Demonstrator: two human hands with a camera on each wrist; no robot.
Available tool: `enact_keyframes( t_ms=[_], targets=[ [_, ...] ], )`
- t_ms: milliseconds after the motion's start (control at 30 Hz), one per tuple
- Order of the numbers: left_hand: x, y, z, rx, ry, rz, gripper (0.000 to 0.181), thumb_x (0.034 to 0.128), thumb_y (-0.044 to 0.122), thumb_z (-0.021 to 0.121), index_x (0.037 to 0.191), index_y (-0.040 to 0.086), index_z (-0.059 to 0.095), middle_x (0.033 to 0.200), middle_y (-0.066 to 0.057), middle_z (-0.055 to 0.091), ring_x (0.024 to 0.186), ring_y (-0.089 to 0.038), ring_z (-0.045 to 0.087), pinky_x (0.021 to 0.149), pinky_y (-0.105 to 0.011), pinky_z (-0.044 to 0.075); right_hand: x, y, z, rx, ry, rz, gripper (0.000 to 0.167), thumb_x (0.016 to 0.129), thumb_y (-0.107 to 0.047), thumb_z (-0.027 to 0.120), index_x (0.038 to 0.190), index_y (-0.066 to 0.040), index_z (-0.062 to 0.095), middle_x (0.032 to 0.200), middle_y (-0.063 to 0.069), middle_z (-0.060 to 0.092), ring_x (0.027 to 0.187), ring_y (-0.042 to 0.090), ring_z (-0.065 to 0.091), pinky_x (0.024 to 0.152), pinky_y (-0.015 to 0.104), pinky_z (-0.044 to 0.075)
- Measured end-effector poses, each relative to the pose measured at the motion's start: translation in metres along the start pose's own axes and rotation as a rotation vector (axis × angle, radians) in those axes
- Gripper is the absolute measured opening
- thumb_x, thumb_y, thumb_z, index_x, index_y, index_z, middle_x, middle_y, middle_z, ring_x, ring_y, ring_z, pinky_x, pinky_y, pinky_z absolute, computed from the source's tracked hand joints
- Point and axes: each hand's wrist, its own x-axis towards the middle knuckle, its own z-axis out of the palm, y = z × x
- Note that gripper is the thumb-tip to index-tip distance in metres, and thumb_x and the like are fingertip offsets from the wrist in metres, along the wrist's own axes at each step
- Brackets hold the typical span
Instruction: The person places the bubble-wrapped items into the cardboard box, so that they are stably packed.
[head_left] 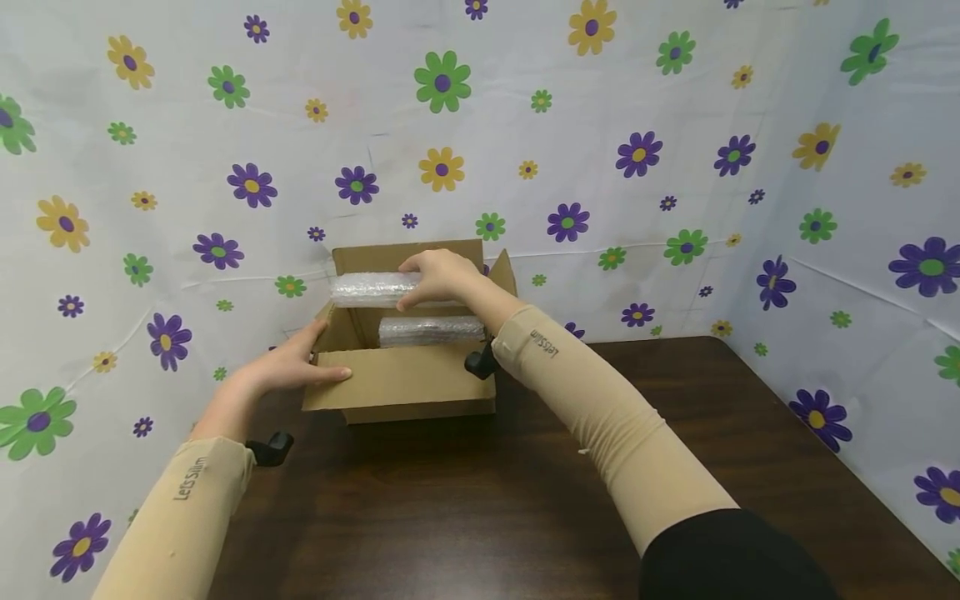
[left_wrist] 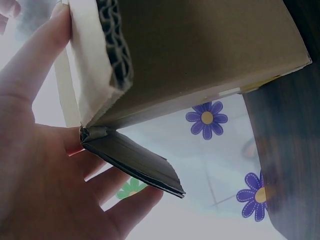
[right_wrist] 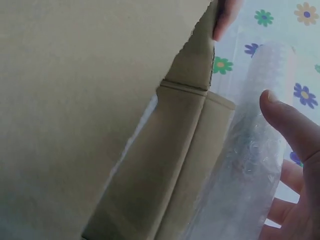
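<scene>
An open cardboard box (head_left: 408, 379) stands on the dark table, its flaps spread. My left hand (head_left: 283, 365) grips it at the left front corner, the thumb on the front flap and the fingers around the left side flap (left_wrist: 137, 160). Above the box opening, my right hand (head_left: 444, 279) holds a bubble-wrapped bundle (head_left: 367, 289), thumb on one side and fingers on the other. In the right wrist view this bundle (right_wrist: 250, 155) looks long and rounded. A second bubble-wrapped bundle (head_left: 431, 331) lies in the box, its lower part hidden by the front flap.
The brown wooden table (head_left: 450, 517) extends in front of the box and to its right. A white cloth with printed flowers (head_left: 442, 82) hangs close behind the box and along the right side. The box's back flap (head_left: 405, 254) stands upright.
</scene>
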Motion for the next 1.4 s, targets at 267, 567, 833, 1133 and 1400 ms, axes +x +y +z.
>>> enact_keyframes(
  t_ms=[267,567,833,1133,1400],
  targets=[
    [0.0,0.002,-0.001,0.014,0.007,-0.001,0.111,0.0852,0.046,0.072,0.149,-0.013,0.002,0.151,-0.039,0.006,0.138,-0.056,0.009,0.109,-0.065,0.013,0.005,0.005,0.012,0.031,-0.041,0.008,0.071,0.079,-0.049,0.077,0.14,-0.021,0.054,0.144,-0.001,0.049,0.131,0.023,0.044,0.099,0.043,0.044],
    [0.001,0.0,0.0,0.035,-0.007,-0.001,0.11,0.0855,0.046,0.071,0.148,-0.014,0.003,0.152,-0.039,0.004,0.138,-0.055,0.008,0.11,-0.064,0.011,0.007,0.009,0.026,0.03,-0.092,-0.012,0.071,0.08,-0.047,0.077,0.141,-0.018,0.053,0.144,0.0,0.05,0.132,0.023,0.044,0.103,0.04,0.042],
    [-0.001,0.002,0.0,0.034,-0.009,-0.001,0.109,0.0852,0.043,0.072,0.148,-0.015,0.004,0.15,-0.041,0.006,0.137,-0.057,0.01,0.109,-0.065,0.014,0.008,0.008,0.036,0.033,-0.133,-0.025,0.07,0.082,-0.04,0.077,0.14,-0.012,0.052,0.143,0.005,0.05,0.133,0.024,0.043,0.106,0.035,0.038],
    [-0.001,-0.001,0.001,0.037,0.01,0.007,0.11,0.0845,0.046,0.071,0.148,-0.015,0.005,0.15,-0.041,0.006,0.137,-0.057,0.01,0.108,-0.066,0.013,0.006,0.01,0.042,0.04,-0.159,-0.017,0.068,0.082,-0.039,0.077,0.139,-0.011,0.053,0.142,0.005,0.051,0.131,0.023,0.044,0.106,0.034,0.039],
    [0.0,0.003,-0.001,0.04,-0.008,0.004,0.109,0.0854,0.043,0.072,0.148,-0.016,0.005,0.151,-0.041,0.006,0.137,-0.056,0.01,0.109,-0.065,0.014,0.007,0.012,0.048,0.0,-0.172,-0.04,0.069,0.081,-0.041,0.078,0.138,-0.01,0.055,0.141,0.006,0.052,0.132,0.023,0.044,0.106,0.033,0.038]
  ],
)
